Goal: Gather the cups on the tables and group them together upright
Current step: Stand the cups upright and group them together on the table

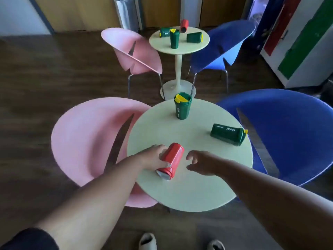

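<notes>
Here, from my remote seat, I read the near round table (189,195) from left to right. A pink chair (86,141) sits tucked against its left edge, and a blue chair (288,134) crowds the right edge. My left hand (155,157) grips a red cup (173,159) that is tilted, its long axis running from near-left to far-right, its open silvery end toward me and just above the tabletop. My right hand (200,162) hovers just beside the cup, fingers loosely spread and curved, holding nothing. Farther back near the table's far edge, a green cup (182,107) stands upright with its yellow lid on top. To the right, a second green cup (228,134) lies on its side, long axis across the table, lid end pointing right toward the blue chair. Beyond, between a smaller pink chair (133,51) and blue chair (223,46), the far table (180,46) carries three green cups and one red; one green stands upright, the others lie tipped.
</notes>
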Demonstrator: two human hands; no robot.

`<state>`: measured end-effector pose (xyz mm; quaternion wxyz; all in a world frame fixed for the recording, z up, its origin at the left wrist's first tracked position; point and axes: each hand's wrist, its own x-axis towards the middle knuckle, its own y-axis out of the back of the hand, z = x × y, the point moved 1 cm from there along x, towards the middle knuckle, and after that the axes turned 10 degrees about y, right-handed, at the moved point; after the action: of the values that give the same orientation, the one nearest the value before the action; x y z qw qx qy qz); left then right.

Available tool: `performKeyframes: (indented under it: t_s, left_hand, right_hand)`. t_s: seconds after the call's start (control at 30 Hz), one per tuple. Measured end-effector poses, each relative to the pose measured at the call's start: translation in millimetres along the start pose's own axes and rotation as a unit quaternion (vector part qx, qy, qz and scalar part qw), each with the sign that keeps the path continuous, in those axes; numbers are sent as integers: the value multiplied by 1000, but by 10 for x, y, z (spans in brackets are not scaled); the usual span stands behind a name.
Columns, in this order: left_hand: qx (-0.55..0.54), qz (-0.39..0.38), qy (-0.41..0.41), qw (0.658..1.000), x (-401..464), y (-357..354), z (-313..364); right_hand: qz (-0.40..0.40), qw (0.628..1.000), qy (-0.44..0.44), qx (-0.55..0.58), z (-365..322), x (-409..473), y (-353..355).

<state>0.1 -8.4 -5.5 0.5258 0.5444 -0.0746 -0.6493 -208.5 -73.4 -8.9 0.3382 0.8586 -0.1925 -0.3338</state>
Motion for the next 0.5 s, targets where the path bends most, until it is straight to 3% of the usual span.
performKeyframes:
  t_s: [0.27,0.5]
  left_hand:
    - [-164,-40,36,985,337,-501,-482]
    - [-261,-24,50,964,450,-673,-552]
  right_hand:
    - [47,984,-47,164,-56,330,-572]
    - [71,962,-64,256,-66,486,-846]
